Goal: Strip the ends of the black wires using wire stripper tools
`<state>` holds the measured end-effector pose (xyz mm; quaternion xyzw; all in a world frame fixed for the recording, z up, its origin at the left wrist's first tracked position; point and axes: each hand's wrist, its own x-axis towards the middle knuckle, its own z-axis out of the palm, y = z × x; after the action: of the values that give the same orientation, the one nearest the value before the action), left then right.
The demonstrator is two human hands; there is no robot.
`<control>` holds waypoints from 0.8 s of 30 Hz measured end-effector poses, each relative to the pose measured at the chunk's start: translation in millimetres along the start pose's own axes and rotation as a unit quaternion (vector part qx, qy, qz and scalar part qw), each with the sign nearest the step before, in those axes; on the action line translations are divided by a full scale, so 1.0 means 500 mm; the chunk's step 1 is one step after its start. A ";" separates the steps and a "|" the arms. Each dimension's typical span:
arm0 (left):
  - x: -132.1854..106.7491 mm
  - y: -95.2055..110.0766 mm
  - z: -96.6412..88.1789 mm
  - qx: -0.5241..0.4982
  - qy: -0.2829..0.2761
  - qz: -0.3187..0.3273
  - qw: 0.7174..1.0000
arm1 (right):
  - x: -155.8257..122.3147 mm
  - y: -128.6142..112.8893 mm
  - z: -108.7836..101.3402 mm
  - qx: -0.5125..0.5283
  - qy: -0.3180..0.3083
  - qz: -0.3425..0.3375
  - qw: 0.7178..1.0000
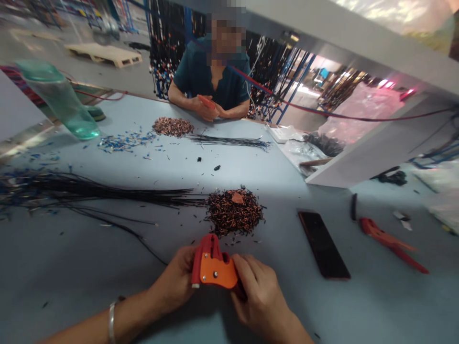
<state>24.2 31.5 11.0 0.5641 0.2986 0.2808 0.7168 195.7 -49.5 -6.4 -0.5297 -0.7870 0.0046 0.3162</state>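
Close in front of me, my right hand (261,289) is wrapped round the handles of a wire stripper (218,272) with an orange side plate and a red head. My left hand (179,277) is closed at the left side of the stripper's head. A black wire (143,241) runs from the left into this hand; its end is hidden by the fingers and the tool. Just beyond the stripper lies a heap of short black insulation scraps (234,212). A long bundle of black wires (125,190) with blue ends stretches to the left of the heap.
A dark phone (322,244) and red-handled pliers (390,243) lie on the right. Across the table sits a co-worker (211,81) holding a red tool, near a second scrap heap (172,126) and thin wires (229,141). A green bottle (62,102) stands at the far left.
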 end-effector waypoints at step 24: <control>0.007 0.010 0.007 -0.046 0.022 -0.063 0.997 | 0.003 0.017 0.011 -0.044 -0.013 -0.007 0.999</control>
<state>28.8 32.8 16.2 0.5045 0.3361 0.2606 0.7514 199.5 -42.8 -13.1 -0.5373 -0.7943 -0.0258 0.2824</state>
